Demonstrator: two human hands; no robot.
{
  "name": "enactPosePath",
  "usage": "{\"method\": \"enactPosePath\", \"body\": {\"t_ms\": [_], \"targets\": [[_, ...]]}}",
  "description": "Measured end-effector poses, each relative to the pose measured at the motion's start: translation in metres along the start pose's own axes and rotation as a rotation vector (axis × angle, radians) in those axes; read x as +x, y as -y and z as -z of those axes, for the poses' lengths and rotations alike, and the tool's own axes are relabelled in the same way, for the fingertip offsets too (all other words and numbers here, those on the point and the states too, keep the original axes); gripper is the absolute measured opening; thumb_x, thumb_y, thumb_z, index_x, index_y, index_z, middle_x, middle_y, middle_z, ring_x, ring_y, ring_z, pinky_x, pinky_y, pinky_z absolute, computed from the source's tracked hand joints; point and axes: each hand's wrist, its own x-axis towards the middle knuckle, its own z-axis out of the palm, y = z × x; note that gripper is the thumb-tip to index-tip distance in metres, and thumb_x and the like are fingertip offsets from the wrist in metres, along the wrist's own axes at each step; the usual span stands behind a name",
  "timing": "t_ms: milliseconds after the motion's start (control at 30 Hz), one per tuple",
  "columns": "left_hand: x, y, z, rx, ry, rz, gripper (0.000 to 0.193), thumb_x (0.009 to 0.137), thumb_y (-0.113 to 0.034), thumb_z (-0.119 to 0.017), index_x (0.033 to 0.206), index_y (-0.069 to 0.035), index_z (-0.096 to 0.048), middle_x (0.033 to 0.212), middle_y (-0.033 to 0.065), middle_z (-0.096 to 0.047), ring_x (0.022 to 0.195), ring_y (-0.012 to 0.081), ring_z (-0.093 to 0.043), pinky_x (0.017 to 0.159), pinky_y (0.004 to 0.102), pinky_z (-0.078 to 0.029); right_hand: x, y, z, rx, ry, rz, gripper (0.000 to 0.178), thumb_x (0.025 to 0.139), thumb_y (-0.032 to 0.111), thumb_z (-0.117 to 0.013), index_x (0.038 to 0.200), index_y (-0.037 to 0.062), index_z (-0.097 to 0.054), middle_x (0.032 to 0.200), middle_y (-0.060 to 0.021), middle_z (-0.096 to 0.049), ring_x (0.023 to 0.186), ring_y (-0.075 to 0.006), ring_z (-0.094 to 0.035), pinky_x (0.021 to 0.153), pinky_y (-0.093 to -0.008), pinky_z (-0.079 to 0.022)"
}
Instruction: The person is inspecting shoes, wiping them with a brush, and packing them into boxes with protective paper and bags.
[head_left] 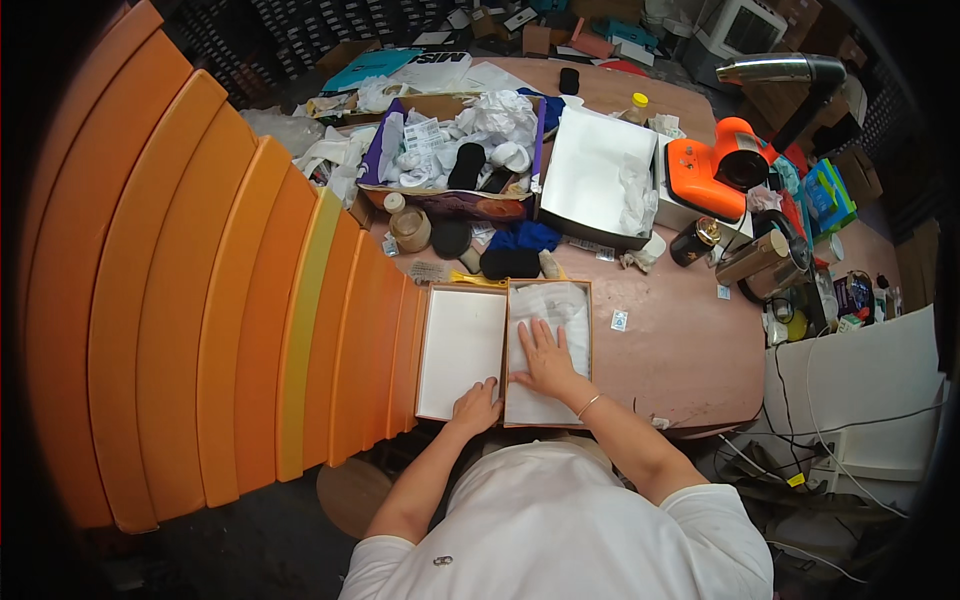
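An open orange-brown shoebox lies in two halves at the table's near edge. Its empty lid (460, 345), white inside, is on the left. On the right, the box (590, 340) is lined with white tissue paper (545, 302), which hides whatever is beneath. My right hand (550, 362) rests flat on the tissue, fingers spread, a thin bracelet at the wrist. At the lid's near right corner, my left hand (477, 408) has its fingers curled over the edge, close to the seam between the halves.
Tall stacked orange boxes (230, 300) wall off the left side. Behind lie a purple carton (455, 205) of crumpled paper and a white-lined open box (600, 180). An orange device with a metal nozzle (710, 170), a dark jar (695, 240) and bottles stand at right.
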Motion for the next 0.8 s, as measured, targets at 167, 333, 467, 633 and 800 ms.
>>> {"method": "enactPosePath", "body": {"t_ms": [167,333,467,633,800], "targets": [[-0.001,0.000,-0.011,-0.151,-0.090,0.013,0.035,0.086,-0.015,-0.051,0.116,0.002,-0.048,0.092,0.0292,-0.061,0.086,0.0434,-0.060,0.078,0.0496,-0.048,-0.021,-0.010,0.000,-0.008,-0.042,0.049,0.097,0.074,0.053,-0.068,0.145,0.0040,-0.024,0.147,-0.0246,-0.028,0.138,-0.0364,-0.025,0.112,-0.0550,-0.013],[-0.087,-0.038,0.108,-1.145,-0.311,-0.146,0.018,0.097,-0.009,-0.047,0.108,0.003,-0.055,0.090,0.0041,-0.065,0.078,0.0083,-0.061,0.070,0.0211,-0.048,-0.038,-0.018,0.037,0.428,-0.242,-0.001,0.084,0.081,0.041,-0.067,0.143,0.0016,-0.028,0.147,-0.0254,-0.027,0.138,-0.0368,-0.025,0.112,-0.0463,-0.020],[-0.091,-0.079,0.105,-1.690,-0.014,-0.168,0.023,0.098,-0.017,-0.051,0.111,0.000,-0.055,0.103,0.0044,-0.062,0.095,0.0105,-0.058,0.086,0.0235,-0.045,-0.073,-0.028,0.082,1.079,-0.316,-0.183,0.075,0.087,0.040,-0.063,0.141,-0.0006,-0.030,0.139,-0.0259,-0.040,0.129,-0.0360,-0.041,0.104,-0.0404,-0.035],[-0.008,-0.054,0.019,-0.656,-0.381,-0.089,0.047,0.098,-0.029,-0.051,0.130,0.005,-0.045,0.117,0.0154,-0.056,0.108,0.0179,-0.054,0.092,0.0292,-0.043,-0.082,-0.068,0.044,1.044,-0.204,-0.575,0.058,0.088,0.043,-0.059,0.125,-0.0020,-0.051,0.119,-0.0280,-0.056,0.106,-0.0381,-0.059,0.086,-0.0400,-0.048],[0.059,0.007,-0.016,-0.790,-0.235,0.077,0.052,0.098,-0.040,-0.047,0.117,0.007,-0.053,0.102,0.0178,-0.064,0.094,0.0228,-0.061,0.082,0.0349,-0.047,-0.038,-0.060,0.008,0.730,-0.212,-0.579,0.061,0.087,0.054,-0.053,0.112,-0.0012,-0.061,0.104,-0.0303,-0.058,0.097,-0.0433,-0.059,0.082,-0.0458,-0.048]]}}
